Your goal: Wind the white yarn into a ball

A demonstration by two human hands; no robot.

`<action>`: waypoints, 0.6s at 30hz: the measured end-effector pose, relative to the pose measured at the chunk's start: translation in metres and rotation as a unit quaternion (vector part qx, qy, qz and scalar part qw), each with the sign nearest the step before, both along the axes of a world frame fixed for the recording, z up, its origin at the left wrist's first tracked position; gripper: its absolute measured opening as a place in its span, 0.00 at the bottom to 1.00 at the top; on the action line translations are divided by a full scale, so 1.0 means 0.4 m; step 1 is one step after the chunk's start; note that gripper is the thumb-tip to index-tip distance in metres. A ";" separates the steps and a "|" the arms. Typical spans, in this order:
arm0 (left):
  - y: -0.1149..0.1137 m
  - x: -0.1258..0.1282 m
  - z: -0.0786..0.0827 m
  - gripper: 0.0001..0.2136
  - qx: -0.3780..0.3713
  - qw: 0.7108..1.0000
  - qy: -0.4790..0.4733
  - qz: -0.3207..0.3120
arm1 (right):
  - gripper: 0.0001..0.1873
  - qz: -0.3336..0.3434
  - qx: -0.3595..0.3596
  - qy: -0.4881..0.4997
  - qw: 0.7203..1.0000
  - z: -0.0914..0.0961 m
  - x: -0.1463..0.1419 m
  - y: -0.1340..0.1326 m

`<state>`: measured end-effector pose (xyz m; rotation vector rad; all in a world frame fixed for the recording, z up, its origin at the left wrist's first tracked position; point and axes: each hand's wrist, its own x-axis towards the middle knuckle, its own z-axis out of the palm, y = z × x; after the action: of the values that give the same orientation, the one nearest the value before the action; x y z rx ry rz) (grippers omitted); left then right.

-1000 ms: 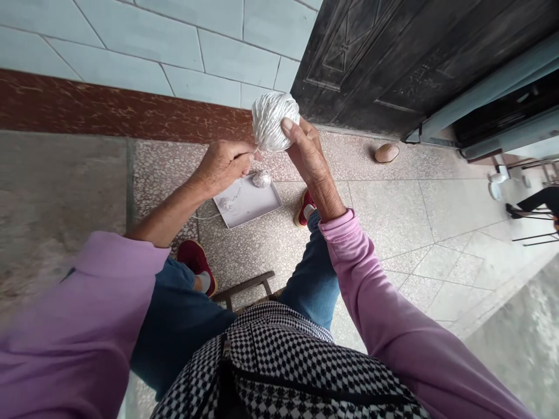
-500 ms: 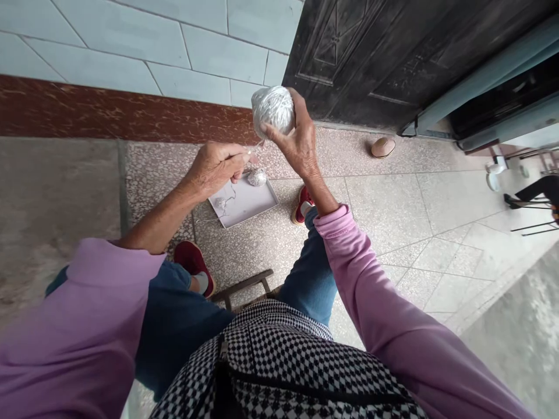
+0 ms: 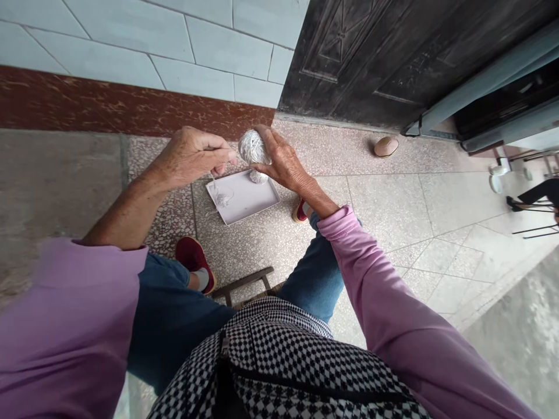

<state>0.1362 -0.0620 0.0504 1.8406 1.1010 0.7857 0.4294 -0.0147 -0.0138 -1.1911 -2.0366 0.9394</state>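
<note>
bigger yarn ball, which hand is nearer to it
Right. The right hand is curled around the right side of the bigger yarn ball; the left hand, pinched, is close by on its left, with no clear contact.

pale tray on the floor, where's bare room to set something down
Bare: the middle and lower right of the pale tray, right of the loose yarn, below the small ball. Crowded: its upper edge, by the left hand and the larger ball in the right hand.
</note>
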 end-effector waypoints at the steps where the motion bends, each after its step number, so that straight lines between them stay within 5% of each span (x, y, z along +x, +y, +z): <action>1: 0.002 -0.002 -0.004 0.18 -0.001 1.000 0.002 -0.004 | 0.52 0.001 -0.031 0.032 0.999 -0.006 -0.009 0.001; 11: 0.029 0.000 0.008 0.11 -0.005 1.000 -0.009 -0.014 | 0.44 0.059 -0.147 0.129 0.979 0.054 -0.072 -0.069; 18: 0.052 -0.004 0.005 0.20 -0.038 0.995 -0.081 0.035 | 0.49 0.057 -0.186 0.200 0.960 0.102 -0.093 -0.102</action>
<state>0.1348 -0.0413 0.0522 1.6512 1.0801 0.9047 0.3924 -0.0554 0.0270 -0.9677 -1.6612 1.5342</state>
